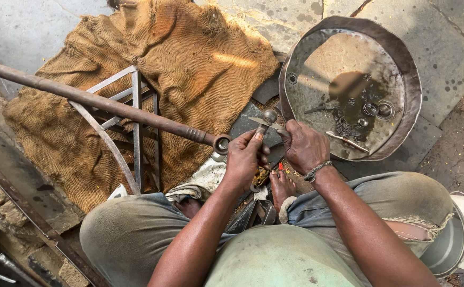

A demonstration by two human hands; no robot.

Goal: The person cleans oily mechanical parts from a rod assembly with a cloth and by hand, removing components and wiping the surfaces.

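A: What am I holding right now?

B: I'm gripping a small ball-headed metal part (267, 121) in my left hand (247, 159), fingers curled tight round its stem so the ball is sticking up above the fist. My right hand (304, 146) is closing in from the other side, fingers pinched on a thin pointed blade (261, 123) that is lying across the part just under the ball. I can't tell exactly what that thin piece is.

A: Why so close together?

B: I judge one hand is steadying while the other is working; both are meeting in front of my knees, wrists nearly touching, forearms coming in from either side.

A: And the long bar?

B: The rod (109, 103) is running away to the left of my left hand, its ringed end (222, 143) sitting just beside my left knuckles. It's resting across a metal frame (131, 127), which is standing on sacking (189, 58), likely to keep the rod off the floor and level with my hands.

A: Anything past the right hand?

B: A wide pan (410, 69) is lying just beyond it, holding dark liquid (354, 95) and small washers, near enough to reach without shifting. My bare foot (282, 186) is resting below both hands.
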